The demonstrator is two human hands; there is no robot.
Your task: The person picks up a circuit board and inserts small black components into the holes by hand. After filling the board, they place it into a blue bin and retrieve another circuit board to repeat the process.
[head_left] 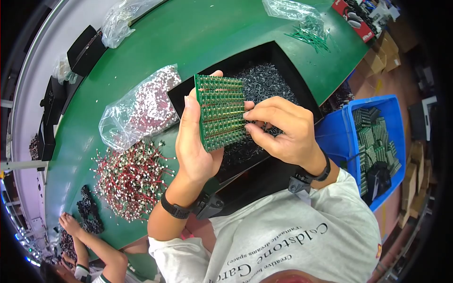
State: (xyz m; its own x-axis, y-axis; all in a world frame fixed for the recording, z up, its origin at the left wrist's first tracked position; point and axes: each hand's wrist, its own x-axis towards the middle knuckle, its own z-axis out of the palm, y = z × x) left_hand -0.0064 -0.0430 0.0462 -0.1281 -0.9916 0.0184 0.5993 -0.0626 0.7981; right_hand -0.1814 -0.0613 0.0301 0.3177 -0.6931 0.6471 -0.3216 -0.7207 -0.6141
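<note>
My left hand [194, 141] grips a green circuit board panel [222, 111] along its left side, thumb in front and fingers behind. Rows of small pins or parts cover the panel's face, which is tilted toward me. At the panel's right edge, my right hand [285, 127] has thumb and forefinger bent close together in a pinch; whatever lies between the tips is too small to make out. Beneath both hands stands a black tray [309, 96] holding a heap of small dark parts [271, 80].
Left of the tray are a clear bag of white-and-red parts [155, 101] and a pile of red-wired connectors [132, 181]. A blue bin [349, 122] of boards stands right. Green strips [309, 37] lie far right. Another person's hand [71, 224] works at lower left.
</note>
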